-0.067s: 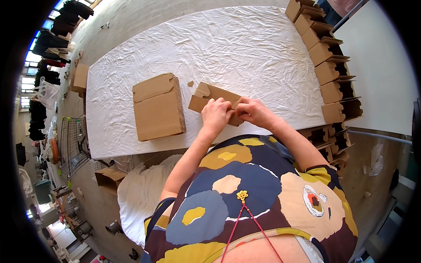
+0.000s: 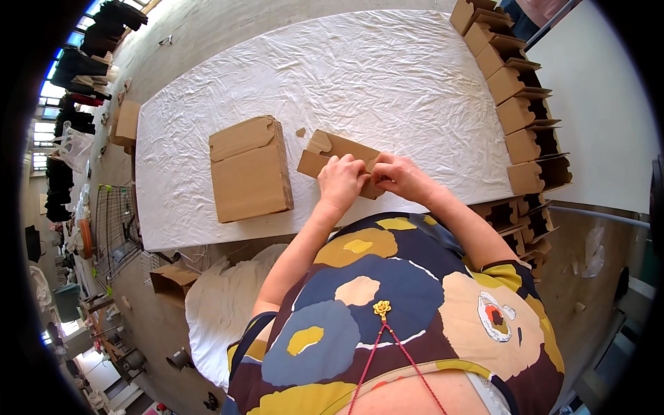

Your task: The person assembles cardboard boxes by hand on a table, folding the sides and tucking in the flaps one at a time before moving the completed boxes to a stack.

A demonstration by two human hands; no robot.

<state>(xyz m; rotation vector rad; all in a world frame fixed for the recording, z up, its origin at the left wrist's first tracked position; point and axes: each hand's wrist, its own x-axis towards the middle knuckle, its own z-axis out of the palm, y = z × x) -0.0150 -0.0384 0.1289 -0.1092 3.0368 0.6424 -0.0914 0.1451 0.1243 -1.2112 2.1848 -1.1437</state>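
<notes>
A small brown cardboard box, partly folded, lies near the table's front edge. My left hand grips its near side with curled fingers. Beside it, my right hand pinches the box's right end, and the two hands almost touch. The fingertips and the edge between them are partly hidden. Left of the box rests a thick stack of flat cardboard pieces. A tiny cardboard scrap lies between stack and box.
A wrinkled white cloth covers the table. Along its right edge runs a row of folded cardboard boxes, with more piled lower down. An open carton stands on the floor at the left, near a wire rack.
</notes>
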